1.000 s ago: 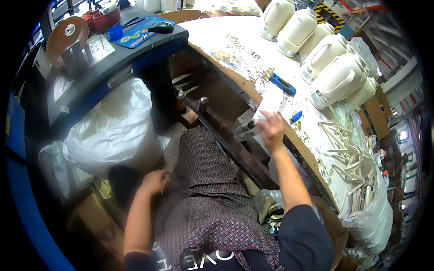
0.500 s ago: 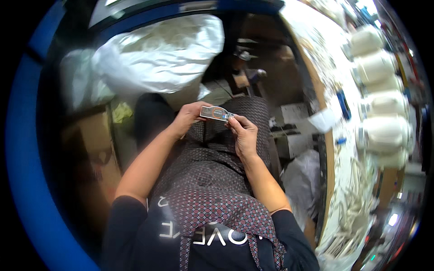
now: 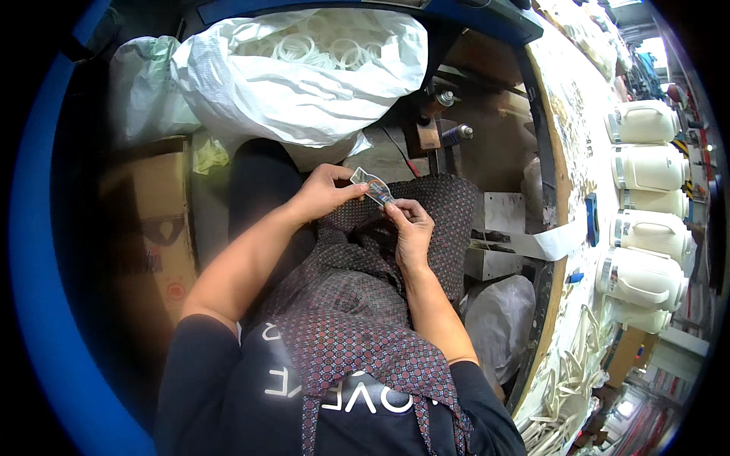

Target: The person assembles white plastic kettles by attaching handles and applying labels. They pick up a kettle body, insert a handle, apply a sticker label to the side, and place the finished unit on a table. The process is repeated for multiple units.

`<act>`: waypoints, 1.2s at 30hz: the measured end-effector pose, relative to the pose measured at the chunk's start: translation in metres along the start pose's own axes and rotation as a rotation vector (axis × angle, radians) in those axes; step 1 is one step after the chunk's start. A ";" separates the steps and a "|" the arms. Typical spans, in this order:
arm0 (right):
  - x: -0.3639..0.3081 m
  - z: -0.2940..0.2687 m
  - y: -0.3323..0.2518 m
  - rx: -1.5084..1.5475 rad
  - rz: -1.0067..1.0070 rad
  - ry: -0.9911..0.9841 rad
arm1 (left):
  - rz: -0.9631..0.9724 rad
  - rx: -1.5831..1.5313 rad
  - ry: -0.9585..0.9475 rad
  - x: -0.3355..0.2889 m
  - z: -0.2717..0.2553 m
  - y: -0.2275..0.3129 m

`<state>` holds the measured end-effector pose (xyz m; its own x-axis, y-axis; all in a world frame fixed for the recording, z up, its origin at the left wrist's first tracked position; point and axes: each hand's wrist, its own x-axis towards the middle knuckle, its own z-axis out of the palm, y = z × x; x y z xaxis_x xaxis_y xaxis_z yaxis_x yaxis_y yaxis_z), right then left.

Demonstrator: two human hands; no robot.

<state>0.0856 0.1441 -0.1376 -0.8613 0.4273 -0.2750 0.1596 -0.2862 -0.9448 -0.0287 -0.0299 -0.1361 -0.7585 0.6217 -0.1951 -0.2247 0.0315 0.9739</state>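
Over my apron-covered lap, a small flat label [image 3: 376, 188] with a pale edge and a dark printed middle spans the gap between my hands. My left hand [image 3: 325, 193] pinches its upper left end between thumb and fingers. At the lower right end, my right hand [image 3: 412, 229] grips it the same way, fingers curled underneath. The label slants down toward the right. Its underside is hidden. Beneath both hands lies the patterned apron [image 3: 357, 281].
A white sack [image 3: 289, 106] of translucent rings stands ahead, with a cardboard box [image 3: 156, 220] at left. Spray cans [image 3: 456, 135] stand beyond my right knee. On the right-hand bench [image 3: 559, 304] are cream jugs [image 3: 646, 169], loose cream handles [image 3: 566, 387] and a blue tool [image 3: 591, 219].
The label has turned from nearly level to a steeper slant down to the right. My left hand has risen slightly. The whole view has shifted, showing the rings in the sack more clearly.
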 end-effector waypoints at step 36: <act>0.000 0.001 -0.005 -0.100 -0.130 0.101 | -0.118 0.273 -0.214 0.003 -0.013 -0.013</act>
<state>0.0842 0.1445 -0.1330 -0.8259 0.5404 -0.1612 0.1014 -0.1388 -0.9851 -0.0355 -0.0385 -0.1506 -0.5853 0.7503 -0.3074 -0.1093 0.3026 0.9468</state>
